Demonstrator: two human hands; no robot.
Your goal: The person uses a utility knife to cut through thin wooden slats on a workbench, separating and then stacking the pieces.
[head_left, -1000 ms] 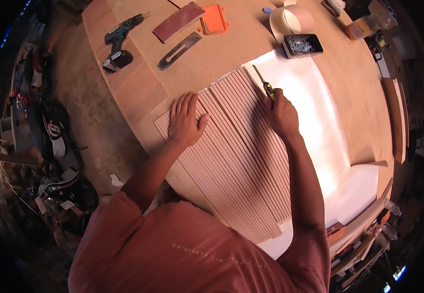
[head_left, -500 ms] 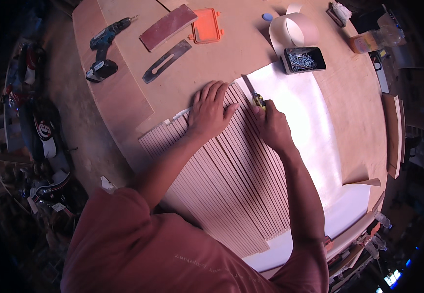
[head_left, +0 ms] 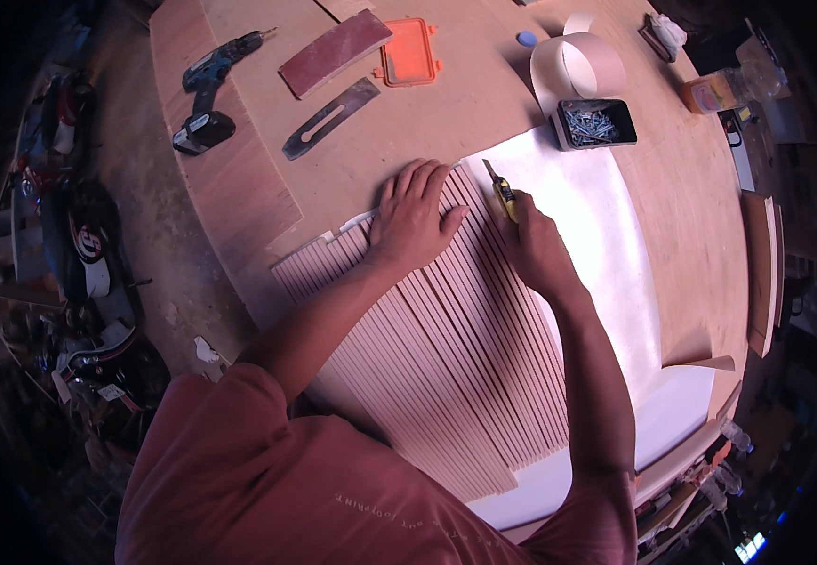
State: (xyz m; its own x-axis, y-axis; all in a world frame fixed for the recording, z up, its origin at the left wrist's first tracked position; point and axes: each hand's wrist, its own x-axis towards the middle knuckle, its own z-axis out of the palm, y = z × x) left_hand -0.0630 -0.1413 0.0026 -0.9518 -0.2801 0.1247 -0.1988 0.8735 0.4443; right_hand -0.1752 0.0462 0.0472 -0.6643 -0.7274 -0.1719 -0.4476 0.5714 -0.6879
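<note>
Pressing flat with fingers spread, the left hand lies on the cut strips; the right hand grips a yellow knife against the white sheet.

Strips on our bench

Our strips lie on a sheet; behind it sits a screw box, far left a drill.
</note>
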